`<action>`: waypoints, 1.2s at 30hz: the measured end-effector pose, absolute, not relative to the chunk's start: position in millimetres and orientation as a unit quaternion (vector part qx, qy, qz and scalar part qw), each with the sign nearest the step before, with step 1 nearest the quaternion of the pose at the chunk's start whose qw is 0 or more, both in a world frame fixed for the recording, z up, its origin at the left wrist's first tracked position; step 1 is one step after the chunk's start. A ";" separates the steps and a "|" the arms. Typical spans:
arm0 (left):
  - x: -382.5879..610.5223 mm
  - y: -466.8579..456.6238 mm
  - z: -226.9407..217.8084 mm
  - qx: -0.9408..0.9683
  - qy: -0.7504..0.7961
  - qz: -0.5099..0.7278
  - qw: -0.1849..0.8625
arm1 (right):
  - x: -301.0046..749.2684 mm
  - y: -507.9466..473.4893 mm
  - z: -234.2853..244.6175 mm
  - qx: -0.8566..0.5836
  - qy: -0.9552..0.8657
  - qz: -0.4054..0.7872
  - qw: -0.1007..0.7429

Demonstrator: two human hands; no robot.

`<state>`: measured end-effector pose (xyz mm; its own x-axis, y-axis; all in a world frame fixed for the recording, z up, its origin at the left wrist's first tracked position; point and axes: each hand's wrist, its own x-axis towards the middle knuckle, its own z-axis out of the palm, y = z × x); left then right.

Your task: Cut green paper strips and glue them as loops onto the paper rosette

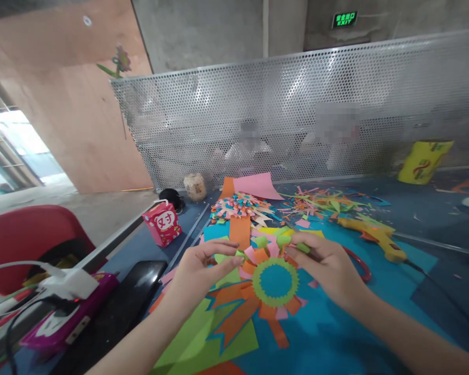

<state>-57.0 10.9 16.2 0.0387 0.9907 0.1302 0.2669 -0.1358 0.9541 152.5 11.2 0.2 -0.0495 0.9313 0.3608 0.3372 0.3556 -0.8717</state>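
Observation:
A paper rosette lies before me, with a green zigzag ring [257, 281] around a blue centre [275, 281] and orange and pink loops at its edge. Orange ribbon tails [237, 319] with blue edging spread from its lower left. My left hand [207, 263] is at the rosette's upper left, thumb and fingers apart, holding nothing visible. At the upper right, my right hand [322, 265] pinches a small green paper strip [303, 248] by the looped edge. Part of a red handle [365, 268] shows behind my right wrist.
A yellow glue gun [375, 237] lies at right, its cord trailing. Behind are another rosette [240, 207] and paper scraps [320, 202]. At left are a red drink carton [162, 224], black phone [140, 281] and purple power strip [70, 317]. A perforated metal screen [219, 114] borders the back.

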 end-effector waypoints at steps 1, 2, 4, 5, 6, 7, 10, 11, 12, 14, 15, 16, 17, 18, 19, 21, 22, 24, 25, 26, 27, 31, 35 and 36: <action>-56.4 10.5 16.4 0.599 0.523 0.454 0.401 | 152.7 11.3 -0.5 -0.478 -0.662 0.297 0.495; -56.1 9.9 16.6 0.600 0.522 0.454 0.403 | 153.1 11.5 -1.2 -0.474 -0.666 0.292 0.497; -55.8 9.0 17.0 0.603 0.518 0.450 0.406 | 154.0 12.1 -2.1 -0.461 -0.675 0.276 0.505; -55.8 8.7 17.2 0.604 0.517 0.448 0.408 | 154.5 12.4 -2.3 -0.455 -0.681 0.266 0.509; -55.9 8.5 17.3 0.604 0.517 0.447 0.410 | 154.9 12.7 -2.3 -0.451 -0.685 0.255 0.511; -56.0 8.5 17.2 0.604 0.516 0.448 0.411 | 155.2 12.9 -2.4 -0.449 -0.689 0.247 0.512; -56.5 8.8 16.8 0.604 0.515 0.454 0.405 | 155.9 12.7 -2.9 -0.443 -0.696 0.231 0.516; -56.7 8.9 16.7 0.605 0.514 0.456 0.403 | 156.2 12.5 -3.4 -0.440 -0.698 0.227 0.517; -56.8 8.9 16.6 0.605 0.514 0.457 0.401 | 156.4 12.3 -4.0 -0.437 -0.700 0.222 0.520; -56.7 8.4 16.8 0.601 0.514 0.462 0.401 | 156.8 11.8 -5.5 -0.429 -0.704 0.211 0.526; -56.5 8.1 17.1 0.599 0.513 0.465 0.402 | 157.1 11.6 -6.1 -0.427 -0.705 0.206 0.527; -56.1 7.7 17.5 0.598 0.512 0.467 0.403 | 157.3 11.5 -6.6 -0.425 -0.707 0.202 0.528; -55.6 7.4 17.9 0.596 0.512 0.468 0.404 | 157.6 11.4 -6.9 -0.425 -0.708 0.199 0.528; -55.1 7.1 18.3 0.595 0.511 0.469 0.406 | 157.8 11.4 -7.0 -0.426 -0.709 0.198 0.526; -54.5 6.9 18.7 0.594 0.509 0.470 0.409 | 158.1 11.5 -7.0 -0.427 -0.709 0.197 0.525; -53.5 6.8 19.0 0.591 0.503 0.472 0.418 | 158.3 11.8 -6.4 -0.427 -0.710 0.194 0.526; -53.3 6.9 18.8 0.589 0.501 0.475 0.421 | 158.2 12.0 -6.0 -0.427 -0.709 0.193 0.527; -53.7 7.7 17.8 0.582 0.499 0.480 0.426 | 157.7 12.4 -4.5 -0.432 -0.705 0.203 0.525; -54.2 8.4 17.0 0.578 0.498 0.482 0.431 | 157.4 12.7 -3.3 -0.436 -0.702 0.216 0.520; -54.9 9.1 16.0 0.575 0.495 0.480 0.440 | 157.0 13.0 -1.9 -0.444 -0.698 0.236 0.510; -55.5 9.9 14.8 0.572 0.494 0.472 0.453 | 156.7 13.4 -0.1 -0.454 -0.691 0.259 0.499; -53.4 11.2 11.2 0.565 0.492 0.392 0.534 | 156.9 16.1 6.3 -0.497 -0.654 0.350 0.450; -41.8 9.1 8.8 0.549 0.444 0.349 0.616 | 158.6 19.2 6.3 -0.520 -0.615 0.429 0.409; -38.9 8.8 7.2 0.545 0.436 0.352 0.624 | 158.8 19.8 5.8 -0.525 -0.605 0.441 0.404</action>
<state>-38.9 8.8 7.2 0.3728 0.9141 -0.1595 0.0364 0.1574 0.9869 158.8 19.8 5.8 -0.1222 0.9922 0.0252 0.2789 0.0587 -0.9585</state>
